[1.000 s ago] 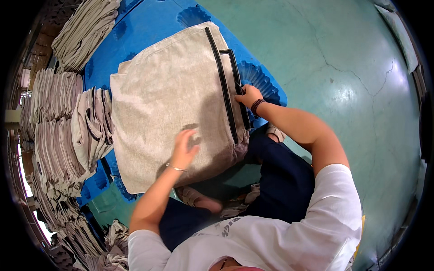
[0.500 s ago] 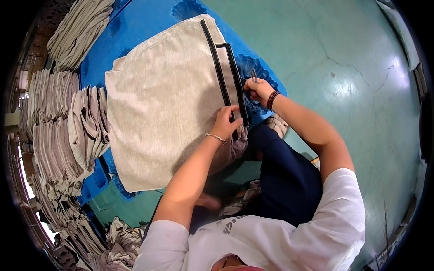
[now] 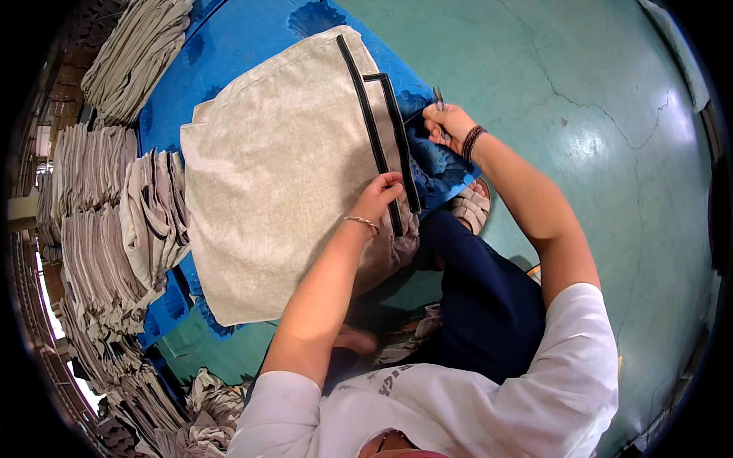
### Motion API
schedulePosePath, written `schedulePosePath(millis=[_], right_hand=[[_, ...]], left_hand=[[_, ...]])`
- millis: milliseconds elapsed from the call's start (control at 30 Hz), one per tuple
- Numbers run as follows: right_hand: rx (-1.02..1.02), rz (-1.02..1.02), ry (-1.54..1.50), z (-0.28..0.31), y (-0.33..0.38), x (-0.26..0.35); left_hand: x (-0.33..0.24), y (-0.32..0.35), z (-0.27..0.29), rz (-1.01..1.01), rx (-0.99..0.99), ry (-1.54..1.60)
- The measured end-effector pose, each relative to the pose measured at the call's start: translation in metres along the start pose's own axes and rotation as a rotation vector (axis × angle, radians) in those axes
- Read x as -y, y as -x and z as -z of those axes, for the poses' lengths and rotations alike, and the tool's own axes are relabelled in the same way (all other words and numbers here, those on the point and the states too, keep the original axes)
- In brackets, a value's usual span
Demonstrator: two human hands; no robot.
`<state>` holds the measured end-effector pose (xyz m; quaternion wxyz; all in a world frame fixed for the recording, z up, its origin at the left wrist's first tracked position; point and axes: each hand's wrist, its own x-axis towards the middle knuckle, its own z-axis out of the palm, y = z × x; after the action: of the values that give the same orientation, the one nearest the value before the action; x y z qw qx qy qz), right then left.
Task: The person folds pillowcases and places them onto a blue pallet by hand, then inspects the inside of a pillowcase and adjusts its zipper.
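The grey cover lies flat on the blue tarp on the floor, right in front of the person's knees, its two black bands along the edge nearest the right hand. Left hand is pinching the cover at the lower end of the bands, grip closed on the cloth. Right hand sits just off the cover's banded edge, fingers closed narrow around small snips, with what looks like a thin thread running back to the cover, though it's too fine to be sure. If this is thread trimming, my take: keep the left pinch close to the bands so the edge stays taut, pull the thread straight out from the cover, and cut near the seam with the blade tips angled away from the fabric so you don't nick the band. Don't yank, or the seam may pucker. Stacks of folded grey pieces sit on the far side of the cover from the snips, well out of the way.
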<state>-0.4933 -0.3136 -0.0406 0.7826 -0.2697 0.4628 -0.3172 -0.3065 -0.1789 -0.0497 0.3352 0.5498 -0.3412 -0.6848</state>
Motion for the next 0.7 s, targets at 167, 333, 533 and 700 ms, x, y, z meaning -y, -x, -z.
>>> schedulePosePath(millis=[167, 333, 533, 700], right_hand=[[0.031, 0.121, 0.379, -0.021, 0.032, -0.024], [-0.020, 0.461, 0.881, -0.038, 0.043, -0.052], [-0.027, 0.611, 1.272, -0.042, 0.053, -0.049], [-0.073, 0.642, 1.185, -0.019, 0.045, -0.039]], left_hand=[[-0.037, -0.018, 0.002, 0.168, -0.119, 0.106], [-0.057, -0.038, -0.020, 0.240, -0.198, 0.110], [-0.053, -0.040, -0.023, 0.200, -0.234, 0.162], [-0.040, -0.043, -0.016, 0.184, -0.257, 0.166]])
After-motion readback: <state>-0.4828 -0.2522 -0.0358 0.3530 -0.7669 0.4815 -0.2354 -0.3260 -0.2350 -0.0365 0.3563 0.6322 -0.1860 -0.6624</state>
